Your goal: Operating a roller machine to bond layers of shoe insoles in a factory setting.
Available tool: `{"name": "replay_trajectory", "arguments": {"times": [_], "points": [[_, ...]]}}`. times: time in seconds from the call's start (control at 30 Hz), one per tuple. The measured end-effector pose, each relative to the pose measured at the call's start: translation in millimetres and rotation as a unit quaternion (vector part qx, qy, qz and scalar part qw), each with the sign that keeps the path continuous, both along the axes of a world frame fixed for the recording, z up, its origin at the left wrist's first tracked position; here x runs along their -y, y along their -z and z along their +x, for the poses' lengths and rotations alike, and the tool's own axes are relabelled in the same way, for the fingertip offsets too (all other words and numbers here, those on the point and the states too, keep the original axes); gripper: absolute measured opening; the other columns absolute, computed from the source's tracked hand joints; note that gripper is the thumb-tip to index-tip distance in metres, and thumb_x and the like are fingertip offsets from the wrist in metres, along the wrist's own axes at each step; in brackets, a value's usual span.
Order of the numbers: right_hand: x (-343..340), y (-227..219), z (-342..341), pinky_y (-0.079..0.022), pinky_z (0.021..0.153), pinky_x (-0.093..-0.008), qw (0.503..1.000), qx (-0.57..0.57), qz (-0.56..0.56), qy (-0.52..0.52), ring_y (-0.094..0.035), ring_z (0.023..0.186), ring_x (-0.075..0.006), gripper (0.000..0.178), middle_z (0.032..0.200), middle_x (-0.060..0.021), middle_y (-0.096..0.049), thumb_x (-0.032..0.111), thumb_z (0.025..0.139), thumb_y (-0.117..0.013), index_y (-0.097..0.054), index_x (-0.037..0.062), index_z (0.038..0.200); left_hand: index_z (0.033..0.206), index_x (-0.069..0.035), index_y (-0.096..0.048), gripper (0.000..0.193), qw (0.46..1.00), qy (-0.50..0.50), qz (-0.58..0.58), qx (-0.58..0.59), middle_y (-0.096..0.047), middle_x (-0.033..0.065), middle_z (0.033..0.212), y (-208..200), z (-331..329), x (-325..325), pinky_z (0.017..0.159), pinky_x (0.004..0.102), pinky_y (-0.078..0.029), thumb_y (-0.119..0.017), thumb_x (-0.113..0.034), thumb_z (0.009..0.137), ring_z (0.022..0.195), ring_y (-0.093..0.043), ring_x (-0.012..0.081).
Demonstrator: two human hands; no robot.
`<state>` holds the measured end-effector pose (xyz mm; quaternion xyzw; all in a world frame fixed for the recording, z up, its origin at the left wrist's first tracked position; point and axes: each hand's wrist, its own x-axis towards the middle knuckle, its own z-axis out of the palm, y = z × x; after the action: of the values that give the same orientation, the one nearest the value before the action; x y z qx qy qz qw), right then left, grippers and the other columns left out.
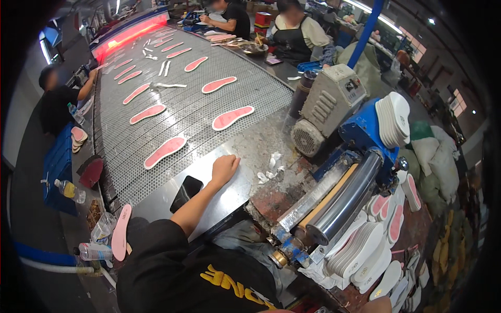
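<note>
My left hand (225,169) rests in a loose fist on the bare metal plate (211,201) at the near end of a mesh conveyor; nothing shows in it. A black phone (187,194) lies beside my left forearm. Ahead, pink insoles with white rims, such as the nearest insole (165,152), lie spaced out in rows on the mesh belt (182,112). Of my right hand (380,305) only a bit of skin shows at the lower edge, near the stacked white insoles (356,248); its fingers are hidden.
A roller machine (347,195) with a grey motor (329,107) stands at the right, more white insoles (392,120) stacked on its blue housing. Bottles (70,190) and a pink insole (121,232) sit at the left edge. Co-workers sit along both sides; a red-lit heater (130,36) spans the far end.
</note>
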<state>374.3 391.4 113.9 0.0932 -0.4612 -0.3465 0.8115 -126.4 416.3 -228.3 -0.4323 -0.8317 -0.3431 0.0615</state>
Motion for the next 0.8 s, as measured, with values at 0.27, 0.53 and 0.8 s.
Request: {"name": "replay_trajectory", "arguments": {"times": [0.27,0.53,0.8], "points": [[-12.4,1.4,-8.3,-0.029,0.109,-0.0437,0.998,0.045,-0.01,-0.044,-0.031,0.134,-0.0281,0.057,0.146,-0.0135,-0.034,0.043,0.093,-0.05,-0.035,0.0147,0.14,0.068,-0.003,-0.056,0.032,1.0,0.016,-0.001,-0.022,-0.058,0.0155,0.069,-3.2,-2.4,-0.3,0.064,0.0463,-0.043,-0.054,-0.028,0.088,0.071,-0.056,0.0351],[-12.1,-3.3,-13.5,-0.029,0.108,-0.044,0.993,0.093,-0.016,-0.077,-0.031,0.134,-0.0278,0.055,0.146,-0.0132,-0.034,0.042,0.094,-0.049,-0.036,0.0139,0.139,0.069,-0.004,-0.058,0.031,1.0,0.008,-0.021,-0.02,-0.059,0.0145,0.069,-3.3,-3.3,4.3,0.065,0.0458,-0.043,-0.054,-0.028,0.087,0.071,-0.057,0.0341],[-9.1,-5.9,-21.0,-0.03,0.108,-0.0443,0.987,0.134,-0.014,-0.089,-0.031,0.134,-0.0275,0.052,0.146,-0.0128,-0.035,0.04,0.095,-0.048,-0.038,0.0131,0.138,0.07,-0.004,-0.059,0.028,0.999,0.012,-0.024,-0.02,-0.06,0.0144,0.071,-4.8,-3.0,4.0,0.066,0.0462,-0.045,-0.056,-0.027,0.086,0.073,-0.059,0.0335]]}}
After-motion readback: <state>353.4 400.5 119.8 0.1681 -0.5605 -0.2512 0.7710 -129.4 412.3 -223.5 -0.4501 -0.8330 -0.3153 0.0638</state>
